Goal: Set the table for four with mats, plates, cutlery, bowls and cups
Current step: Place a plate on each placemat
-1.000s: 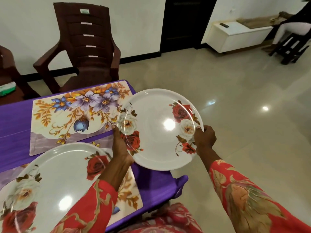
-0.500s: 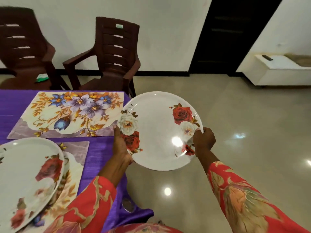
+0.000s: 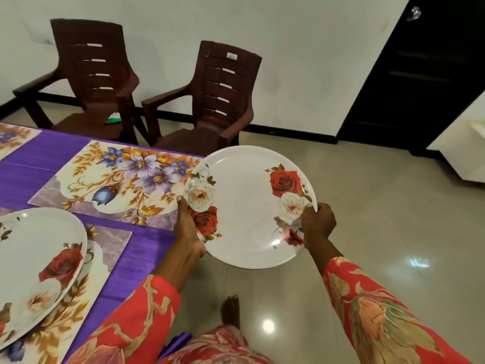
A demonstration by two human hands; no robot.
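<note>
White rose-printed plate (image 3: 249, 208) hangs level off the worktop (image 3: 147, 248) edge — your left hand (image 3: 187, 232) and right hand (image 3: 317, 224) grip opposite rims, fingers curled round them, to carry it steadily toward the bare floral mat (image 3: 118, 179).

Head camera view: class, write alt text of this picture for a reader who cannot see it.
Two hands, left hand and right hand, hold a white rose-patterned plate by its opposite edges, past the corner of a purple-clothed table. A bare floral mat lies nearby, another plate sits on a nearer mat, and two brown chairs stand behind.
</note>
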